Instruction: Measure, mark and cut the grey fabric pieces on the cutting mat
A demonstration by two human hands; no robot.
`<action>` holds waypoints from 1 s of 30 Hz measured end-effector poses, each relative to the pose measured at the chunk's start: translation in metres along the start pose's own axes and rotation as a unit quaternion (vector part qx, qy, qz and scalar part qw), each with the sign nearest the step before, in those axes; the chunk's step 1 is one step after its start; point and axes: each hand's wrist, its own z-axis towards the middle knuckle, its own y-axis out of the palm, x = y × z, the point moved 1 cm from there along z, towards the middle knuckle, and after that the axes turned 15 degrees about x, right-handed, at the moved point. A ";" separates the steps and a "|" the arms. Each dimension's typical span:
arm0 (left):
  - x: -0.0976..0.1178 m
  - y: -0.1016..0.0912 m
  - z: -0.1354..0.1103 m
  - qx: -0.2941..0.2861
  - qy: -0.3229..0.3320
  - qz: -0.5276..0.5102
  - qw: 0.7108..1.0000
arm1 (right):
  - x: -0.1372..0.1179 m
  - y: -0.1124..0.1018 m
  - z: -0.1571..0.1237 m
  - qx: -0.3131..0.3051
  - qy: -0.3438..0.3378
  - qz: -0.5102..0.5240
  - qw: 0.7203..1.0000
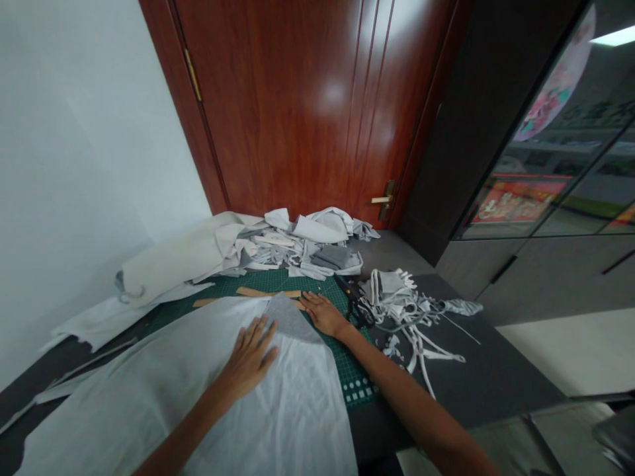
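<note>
A large white cloth (297, 403) covers the near left of the table, its far corner folded over to show a grey side (294, 318). My left hand (252, 352) lies flat on the cloth beside that grey corner, fingers spread. At the corner's right edge rests my right hand (323, 313), fingers stretched toward a tan wooden strip (262, 293). Whether its fingertips press on the strip or the cloth, I cannot tell. Under the cloth is a green cutting mat (342, 360). Black-handled scissors (358, 309) lie just right of my right hand.
Behind the mat lie a cream fabric roll (183, 258) and a heap of white and grey scraps (317, 241). Tangled strips (397, 297) sit right of the scissors on the dark table (476, 377). A brown door (297, 112) and a white wall (89, 145) stand close behind.
</note>
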 end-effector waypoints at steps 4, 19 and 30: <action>0.003 0.008 0.009 -0.001 0.019 -0.029 0.999 | 0.011 0.002 0.014 0.027 0.043 -0.010 0.999; 0.011 0.052 0.097 -0.063 0.043 -0.098 0.992 | 0.061 -0.149 -0.032 0.186 0.125 -0.038 0.974; 0.017 0.056 0.138 -0.079 0.009 -0.103 0.991 | 0.139 -0.175 -0.069 0.081 0.272 -0.142 0.948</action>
